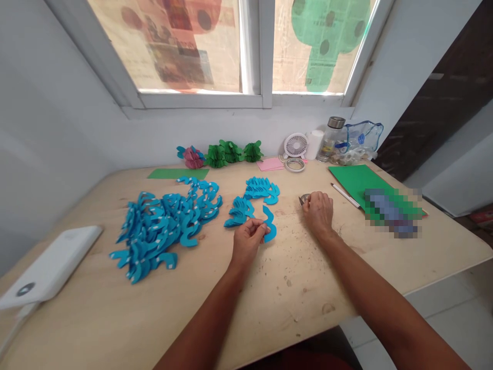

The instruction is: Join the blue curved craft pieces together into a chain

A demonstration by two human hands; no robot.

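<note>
Between the thumb and fingers of my left hand [248,236] is a blue curved paper cutout [271,226], held above the wooden table. My right hand [319,209] rests on the table further right, its fingers closed round a small shiny metal tool [303,199]. Most of that tool is under the hand, so its kind is hidden. Just beyond my left hand lie two small bundles of folded blue paper pieces, a nearer bundle [239,210] and a farther bundle [262,189]. To the left spreads a large heap of blue curved paper pieces [154,226] with small white patches.
A white power bank [57,264] with a cable lies at left. Green paper flowers [231,153], a pink one [192,157], a small fan [296,146], a tape roll [295,165] and a bottle [332,139] line the wall. Green sheets [354,177] and a pen [345,195] lie right.
</note>
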